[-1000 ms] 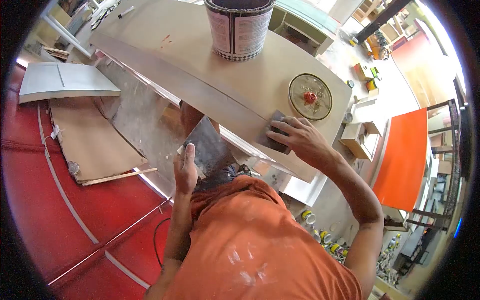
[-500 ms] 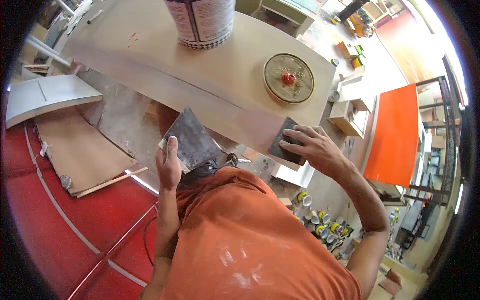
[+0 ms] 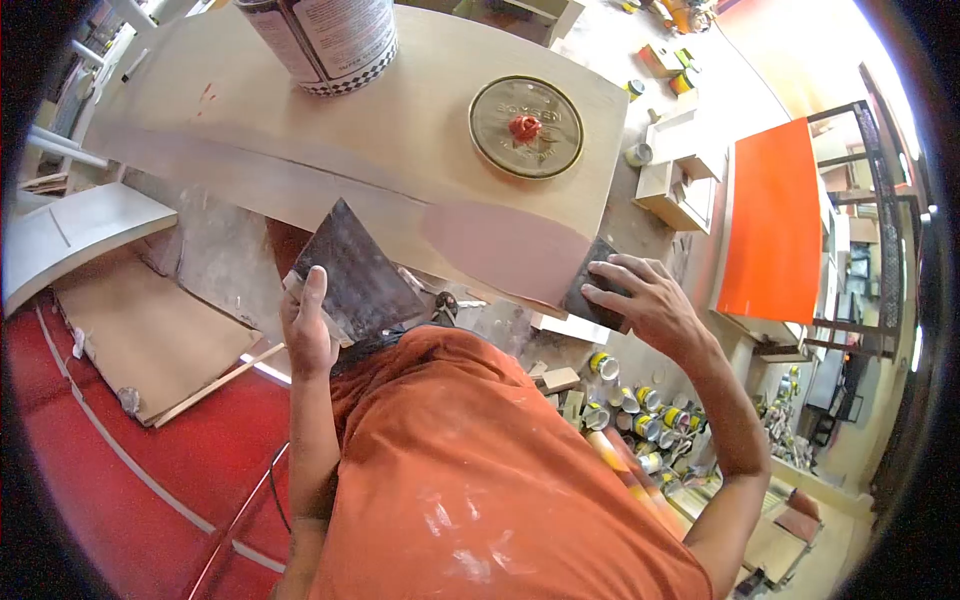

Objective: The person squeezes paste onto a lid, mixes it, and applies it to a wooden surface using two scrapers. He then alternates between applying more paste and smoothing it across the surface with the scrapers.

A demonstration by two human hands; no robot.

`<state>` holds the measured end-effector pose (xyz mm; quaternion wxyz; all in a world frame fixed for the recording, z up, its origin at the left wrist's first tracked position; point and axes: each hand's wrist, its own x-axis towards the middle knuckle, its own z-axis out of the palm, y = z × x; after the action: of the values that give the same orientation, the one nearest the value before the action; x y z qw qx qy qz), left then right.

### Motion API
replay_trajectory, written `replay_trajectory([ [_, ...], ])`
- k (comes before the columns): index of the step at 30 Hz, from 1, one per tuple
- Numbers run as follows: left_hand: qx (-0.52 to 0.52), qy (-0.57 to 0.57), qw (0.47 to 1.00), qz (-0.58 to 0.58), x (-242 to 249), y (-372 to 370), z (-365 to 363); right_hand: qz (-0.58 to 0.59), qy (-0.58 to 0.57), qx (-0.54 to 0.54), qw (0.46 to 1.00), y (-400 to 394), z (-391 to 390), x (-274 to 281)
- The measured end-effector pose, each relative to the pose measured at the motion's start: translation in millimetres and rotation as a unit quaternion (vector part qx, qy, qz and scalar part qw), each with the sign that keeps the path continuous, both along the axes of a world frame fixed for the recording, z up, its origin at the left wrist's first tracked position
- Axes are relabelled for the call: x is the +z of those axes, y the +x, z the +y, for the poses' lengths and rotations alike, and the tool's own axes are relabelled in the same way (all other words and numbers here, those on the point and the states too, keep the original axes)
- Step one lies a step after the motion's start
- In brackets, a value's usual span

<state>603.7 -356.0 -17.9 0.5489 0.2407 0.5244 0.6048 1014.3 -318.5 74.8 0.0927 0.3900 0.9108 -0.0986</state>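
My left hand [image 3: 312, 318] is closed on a wide dark putty knife [image 3: 360, 272] with a pale grip edge, its blade angled up in front of my body. My right hand [image 3: 645, 300] presses a dark flat spreader [image 3: 597, 285] at the right end of the beige board [image 3: 420, 150], fingers laid over its back. A thin pinkish patch of putty [image 3: 505, 250] lies on the board just left of the spreader. A round metal lid [image 3: 527, 127] carries a lump of reddish paste [image 3: 524, 127]. Behind it stands a large printed can [image 3: 325, 45].
On the left are a curved white panel [image 3: 85, 235], a brown sheet [image 3: 150, 320] and a red surface [image 3: 110, 440]. Several small cans [image 3: 650, 425] crowd the floor at lower right. An orange panel [image 3: 770, 220] and a pale open box [image 3: 680, 190] stand to the right.
My right hand has drawn the spreader to the board's right end, leaving a broad pink film behind. The view has shifted, so the can and lid appear farther left. The left hand still holds its knife.
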Motion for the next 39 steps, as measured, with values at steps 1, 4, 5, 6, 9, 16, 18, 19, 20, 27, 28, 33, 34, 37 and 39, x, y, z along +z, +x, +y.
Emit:
replay_trajectory([
  [1, -0.001, -0.018, 0.998, -0.065, 4.8, 4.7, 0.8, -0.001, 0.001, -0.003, 1.000, 4.6, -4.0, 1.7],
  [4, -0.014, -0.034, 0.990, -0.134, 20.1, 22.2, 3.7, -0.041, 0.009, -0.018, 0.999, 11.2, -16.9, 8.6],
  [5, -0.025, -0.028, 0.987, -0.159, 14.7, 28.7, 4.6, 0.032, 0.016, -0.082, 0.996, 9.8, -22.2, 14.4],
  [6, -0.027, -0.025, 0.987, -0.159, 18.6, 36.8, 6.7, 0.105, 0.025, -0.143, 0.984, 8.2, -25.4, 19.6],
  [9, -0.131, -0.111, 0.938, -0.302, 28.6, 66.4, 7.1, 0.246, 0.035, -0.162, 0.955, -18.7, -38.6, 28.3],
  [16, -0.212, -0.124, 0.789, -0.564, 70.1, 119.7, -5.9, 0.566, 0.022, 0.021, 0.824, -109.4, -55.5, 2.4],
  [18, -0.186, -0.067, 0.851, -0.487, 68.1, 115.5, -11.7, 0.605, 0.051, -0.047, 0.793, -124.2, -46.7, -26.2],
  [19, -0.185, -0.007, 0.922, -0.341, 72.0, 105.4, -16.2, 0.492, 0.041, -0.062, 0.868, -121.1, -35.4, -14.0],
  [20, -0.183, -0.004, 0.923, -0.338, 70.1, 96.6, -21.0, 0.369, 0.032, -0.076, 0.926, -115.2, -22.3, -1.8],
  [27, -0.146, 0.106, 0.905, -0.384, 9.9, 43.1, -51.2, 0.171, 0.086, 0.041, 0.981, -135.9, 49.3, -12.2],
  [28, -0.117, 0.083, 0.899, -0.414, -3.5, 33.3, -53.5, 0.133, 0.123, 0.088, 0.980, -142.6, 57.7, -15.4],
  [33, -0.071, 0.107, 0.906, -0.403, 5.6, 24.9, -46.9, 0.101, 0.090, 0.130, 0.982, -153.6, 72.0, -22.5],
  [34, -0.046, 0.116, 0.923, -0.363, 21.9, 30.8, -41.7, 0.099, 0.079, 0.122, 0.984, -148.7, 72.1, -22.8],
  [37, -0.017, 0.106, 0.937, -0.334, 11.8, 31.7, -44.9, 0.093, 0.056, 0.093, 0.990, -131.6, 64.8, -17.0],
  [39, -0.018, 0.091, 0.933, -0.347, 9.4, 30.8, -41.9, 0.086, 0.048, 0.068, 0.993, -117.0, 58.5, -13.5],
])
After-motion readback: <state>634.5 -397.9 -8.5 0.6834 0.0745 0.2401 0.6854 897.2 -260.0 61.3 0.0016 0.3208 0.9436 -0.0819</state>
